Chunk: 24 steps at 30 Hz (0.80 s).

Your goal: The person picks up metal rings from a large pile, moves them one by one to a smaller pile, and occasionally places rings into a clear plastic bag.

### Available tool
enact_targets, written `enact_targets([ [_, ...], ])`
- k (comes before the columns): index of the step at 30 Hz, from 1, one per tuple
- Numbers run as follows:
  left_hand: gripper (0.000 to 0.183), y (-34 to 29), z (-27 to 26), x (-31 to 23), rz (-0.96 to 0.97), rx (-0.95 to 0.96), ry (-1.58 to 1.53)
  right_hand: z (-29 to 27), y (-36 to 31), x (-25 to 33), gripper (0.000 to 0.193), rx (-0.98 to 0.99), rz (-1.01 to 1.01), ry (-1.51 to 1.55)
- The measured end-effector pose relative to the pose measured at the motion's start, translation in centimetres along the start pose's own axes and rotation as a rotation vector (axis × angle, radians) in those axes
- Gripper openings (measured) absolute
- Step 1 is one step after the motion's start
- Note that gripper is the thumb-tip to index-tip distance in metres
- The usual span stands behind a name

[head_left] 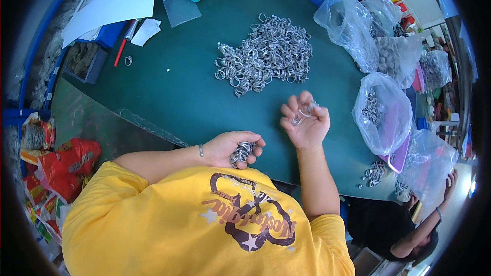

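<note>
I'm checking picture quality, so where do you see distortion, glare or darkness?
Head view: black corners frame the picture, and the blue rack curves at left; head view: shine on the clear plastic bag, and a bright light glaring near the right edge.

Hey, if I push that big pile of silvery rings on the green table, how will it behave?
The ring pile would probably spread rather than slide as one block, since its pieces lie loosely heaped on the table. Some may snag, as many overlap. Each is likely stiff, judging by the metallic shine.

Silver rings (279,46) heaped on green tabletop (169,99); more clustered in left hand (223,148), few in right hand (310,132).
</note>
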State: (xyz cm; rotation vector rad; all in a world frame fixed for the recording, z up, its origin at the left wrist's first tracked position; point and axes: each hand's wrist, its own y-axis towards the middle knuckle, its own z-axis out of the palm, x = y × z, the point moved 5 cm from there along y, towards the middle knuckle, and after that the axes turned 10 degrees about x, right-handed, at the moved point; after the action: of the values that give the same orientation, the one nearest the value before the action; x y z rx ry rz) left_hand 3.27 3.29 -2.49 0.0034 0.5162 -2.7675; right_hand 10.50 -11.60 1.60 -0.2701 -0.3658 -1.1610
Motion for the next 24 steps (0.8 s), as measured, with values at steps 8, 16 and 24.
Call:
enact_targets([
  [8,0.02,0.1,-0.1,0.1,0.014,0.03,0.029,-1.6,5.4,0.1,0.017,-0.388,0.022,-1.515],
  [16,0.02,0.1,0.2,0.1,0.013,0.029,0.038,-2.7,4.2,0.6,0.02,-0.33,-0.077,-1.377],
  [24,0.021,0.1,0.2,-0.1,0.021,0.042,0.073,0.2,4.5,-0.1,0.012,-0.141,-0.39,-1.801],
])
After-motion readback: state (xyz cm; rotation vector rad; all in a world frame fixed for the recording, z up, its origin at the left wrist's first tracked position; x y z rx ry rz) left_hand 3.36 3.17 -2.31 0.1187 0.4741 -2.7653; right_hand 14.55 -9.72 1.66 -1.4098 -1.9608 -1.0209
